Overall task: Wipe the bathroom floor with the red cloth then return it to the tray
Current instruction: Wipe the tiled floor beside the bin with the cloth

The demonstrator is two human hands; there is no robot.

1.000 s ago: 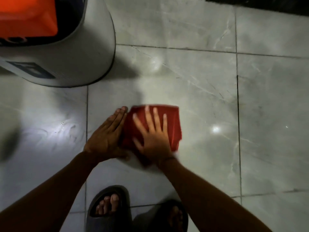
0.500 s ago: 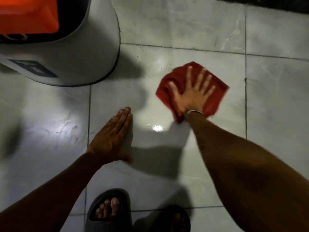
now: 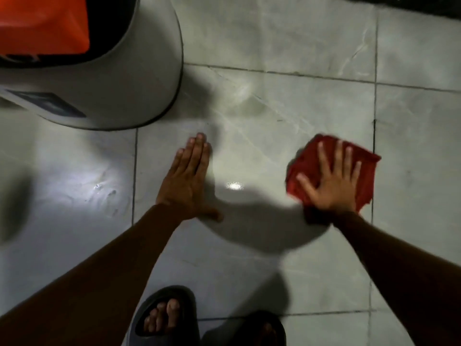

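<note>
The red cloth lies crumpled on the grey tiled floor, right of centre, beside a grout line. My right hand presses flat on top of it with fingers spread, covering its middle. My left hand rests flat on the bare tile to the left, fingers together, holding nothing. About a hand's length of wet, shiny tile separates the two hands. An orange container, possibly the tray, sits in the top left corner.
A white rounded unit stands on the floor at the upper left, around the orange container. My feet in dark sandals are at the bottom edge. A dark strip runs along the top right.
My right hand has slid the red cloth from beside the left hand up and away, then back toward me and further right. The left hand has stayed planted.
</note>
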